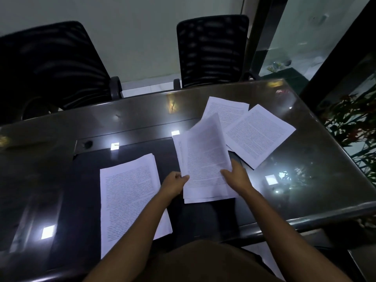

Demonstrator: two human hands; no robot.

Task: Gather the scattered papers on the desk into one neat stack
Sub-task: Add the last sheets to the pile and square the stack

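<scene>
My left hand [175,185] and right hand [237,177] pinch a fanned sheaf [205,159] over the desk [142,117] middle. The stack [130,192] lies by the front edge, two sheets [258,135] toward the far right corner. Risk: top pages, seemingly loose, slip out.

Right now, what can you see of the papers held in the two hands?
The held papers are several white printed sheets, fanned unevenly, the top one blurred. The left hand pinches their lower left edge; the right hand grips the lower right edge. They are over the dark glossy desk, their far corner hiding part of the loose sheets; whether they rest on it is unclear.
</scene>
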